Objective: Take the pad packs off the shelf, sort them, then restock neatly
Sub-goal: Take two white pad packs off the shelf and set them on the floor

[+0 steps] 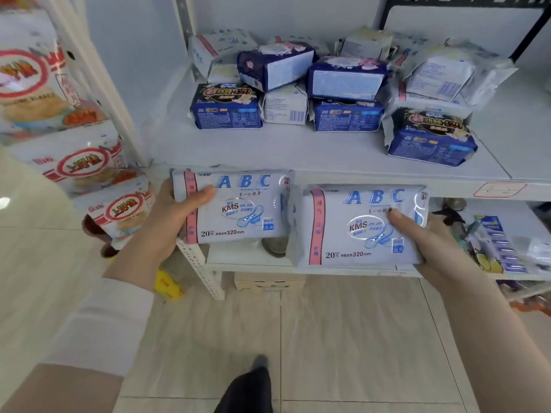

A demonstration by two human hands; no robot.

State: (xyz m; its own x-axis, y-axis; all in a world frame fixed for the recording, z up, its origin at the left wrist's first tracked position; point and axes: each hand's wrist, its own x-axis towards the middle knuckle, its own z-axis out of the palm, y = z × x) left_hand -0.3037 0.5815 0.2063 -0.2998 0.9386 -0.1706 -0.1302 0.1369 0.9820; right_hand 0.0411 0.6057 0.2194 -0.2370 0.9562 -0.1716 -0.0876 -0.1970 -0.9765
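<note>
Two white ABC pad packs, off the shelf.
- Left ABC pack [238,210]: left hand [170,216] grips its left end, thumb across the face.
- Right ABC pack [363,228]: right hand [429,242] grips its right end.
- Both lie long axis level, side by side, just below the shelf [298,150] edge; the mixed pile [346,79] lies beyond.

Illumination bright, even and diffuse. Soft shadows under the stacked packs [346,79] on the shelf [298,150]. Mild sheen on left ABC pack [238,210] and right ABC pack [357,231]. Snack bags [38,84] at left edge smeared and bowed; focus slightly soft.
</note>
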